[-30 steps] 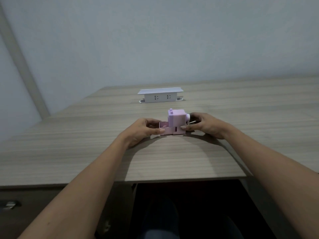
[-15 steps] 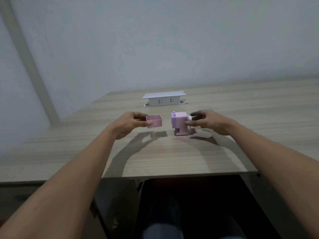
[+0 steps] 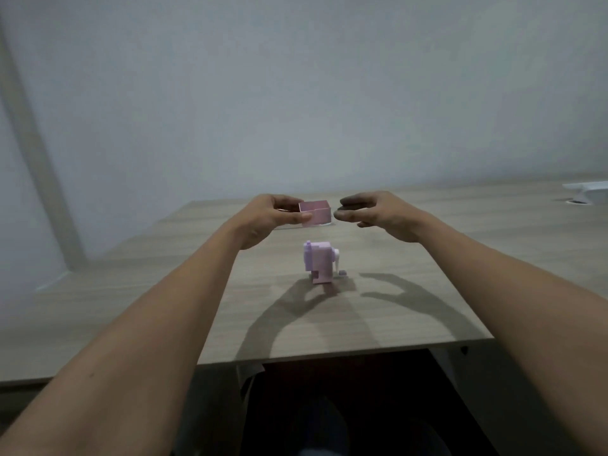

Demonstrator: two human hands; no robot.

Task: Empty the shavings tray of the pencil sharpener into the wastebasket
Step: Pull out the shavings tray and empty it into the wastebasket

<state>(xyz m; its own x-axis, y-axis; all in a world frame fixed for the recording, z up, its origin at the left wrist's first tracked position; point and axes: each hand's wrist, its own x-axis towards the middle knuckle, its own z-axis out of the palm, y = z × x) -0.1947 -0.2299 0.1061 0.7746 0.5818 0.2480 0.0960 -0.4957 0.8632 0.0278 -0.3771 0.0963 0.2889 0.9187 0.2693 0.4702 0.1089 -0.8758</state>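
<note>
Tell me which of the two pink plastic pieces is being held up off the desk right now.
The open-topped shavings tray, pinched in the left hand above the desk. The crank-handled sharpener body stands on the desk with no hand on it.

A pale wood-grain table point(image 3: 164, 307) carries a lilac pencil sharpener point(image 3: 320, 262) standing upright near its front edge, crank on the right side. At the far right edge sits a white object point(image 3: 590, 189), only partly in view.

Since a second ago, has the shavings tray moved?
Yes. The shavings tray, held by the left hand, is out of the pencil sharpener and lifted above it.
</note>
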